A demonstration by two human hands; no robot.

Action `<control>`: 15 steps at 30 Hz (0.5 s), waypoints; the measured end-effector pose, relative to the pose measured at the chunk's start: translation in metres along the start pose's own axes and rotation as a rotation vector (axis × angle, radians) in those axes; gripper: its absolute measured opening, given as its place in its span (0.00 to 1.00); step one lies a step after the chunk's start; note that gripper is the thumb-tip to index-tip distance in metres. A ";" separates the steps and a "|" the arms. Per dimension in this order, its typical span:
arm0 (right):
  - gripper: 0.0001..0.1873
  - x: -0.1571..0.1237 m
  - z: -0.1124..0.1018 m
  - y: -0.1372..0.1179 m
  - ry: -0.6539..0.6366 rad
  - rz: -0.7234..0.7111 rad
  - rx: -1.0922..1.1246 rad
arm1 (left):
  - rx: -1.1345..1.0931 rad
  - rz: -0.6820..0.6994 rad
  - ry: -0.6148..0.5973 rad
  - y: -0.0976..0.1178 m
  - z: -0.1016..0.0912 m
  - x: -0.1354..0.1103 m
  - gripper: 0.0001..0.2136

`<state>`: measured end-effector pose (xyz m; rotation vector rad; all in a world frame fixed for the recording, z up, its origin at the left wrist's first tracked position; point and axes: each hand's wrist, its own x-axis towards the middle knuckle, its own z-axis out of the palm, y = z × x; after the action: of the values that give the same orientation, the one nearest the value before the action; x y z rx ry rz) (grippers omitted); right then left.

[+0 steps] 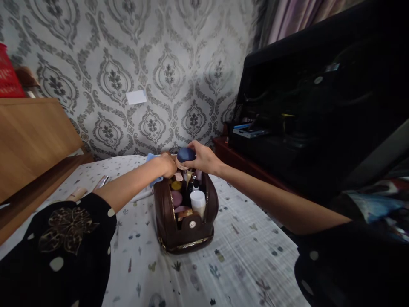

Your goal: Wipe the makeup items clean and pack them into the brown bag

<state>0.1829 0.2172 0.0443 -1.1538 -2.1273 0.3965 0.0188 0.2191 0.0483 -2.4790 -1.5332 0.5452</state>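
A brown toiletry bag (pixel 188 236) stands unzipped on the bed, packed with cosmetics. Over its far end my right hand (pixel 204 157) grips a round jar with a dark blue lid (pixel 185 155), thumb and fingers around it. My left hand (pixel 166 165) is closed at the bag's far left rim, close to the jar; what its fingers hold is hidden. Inside the bag are a white-capped bottle (pixel 198 199), a dark pump bottle (pixel 191 182), a pinkish round item (pixel 176 198) and a yellow item (pixel 176 185). Light blue cloth (pixel 156 181) shows beside my left wrist.
The bed's white patterned sheet (pixel 243 256) lies under the bag. Tubes (pixel 78 194) and a slim item (pixel 101 182) lie left, by the wooden headboard (pixel 35 140). A dark red cabinet (pixel 228 155) and large black screen (pixel 306 98) stand right. Patterned wallpaper (pixel 179 55) is ahead.
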 end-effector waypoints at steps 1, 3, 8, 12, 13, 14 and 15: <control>0.31 0.000 0.000 -0.002 -0.029 -0.016 -0.020 | 0.014 -0.009 -0.024 -0.001 0.001 -0.001 0.06; 0.34 0.001 0.002 -0.007 -0.079 -0.051 -0.066 | 0.022 -0.021 -0.041 -0.001 0.003 -0.003 0.07; 0.31 0.009 0.005 -0.008 -0.184 -0.099 -0.228 | 0.002 -0.034 -0.050 -0.003 0.007 -0.006 0.09; 0.31 0.020 0.005 -0.006 -0.295 -0.119 -0.349 | -0.033 -0.034 -0.025 -0.006 0.011 -0.007 0.08; 0.31 0.022 0.004 -0.006 -0.324 -0.120 -0.383 | -0.045 -0.034 -0.013 -0.007 0.012 -0.008 0.08; 0.31 0.025 0.004 -0.007 -0.350 -0.120 -0.419 | -0.060 -0.034 0.002 -0.008 0.013 -0.008 0.08; 0.32 0.027 0.004 -0.007 -0.370 -0.120 -0.453 | -0.077 -0.035 0.022 -0.009 0.014 -0.008 0.08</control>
<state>0.1653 0.2358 0.0562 -1.2610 -2.6910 0.0722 0.0029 0.2157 0.0396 -2.5003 -1.6158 0.4606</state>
